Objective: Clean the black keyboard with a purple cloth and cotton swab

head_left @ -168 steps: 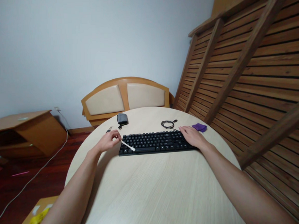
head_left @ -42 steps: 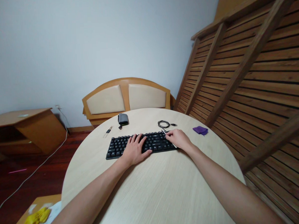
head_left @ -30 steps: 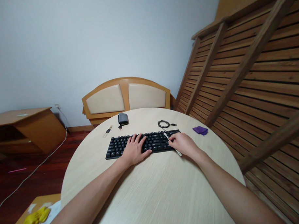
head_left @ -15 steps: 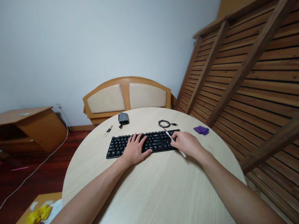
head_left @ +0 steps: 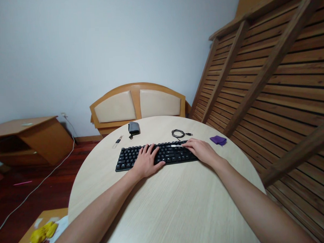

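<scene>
A black computer keyboard (head_left: 168, 156) lies crosswise on the round pale table. My left hand (head_left: 146, 162) rests on its middle, fingers spread over the keys and the thumb along the near edge. Pinched in my right hand (head_left: 201, 150) is a slim white brush (head_left: 176, 145), its head over the keys of the upper right part. Whether the head touches the keys I cannot tell, and my fingers hide the rest of its handle. Beyond the keyboard lies its coiled black USB cable (head_left: 178, 133).
A purple cloth (head_left: 218, 140) lies folded at the table's right. Toward the back left are a grey pouch (head_left: 134, 128) and a small dark-and-metal item (head_left: 117, 141). A wooden slatted frame (head_left: 267, 82) leans close along the right side.
My right hand has turned the brush from a steep slant to nearly level, its head now pointing left over the keys. The left hand stays in place.
</scene>
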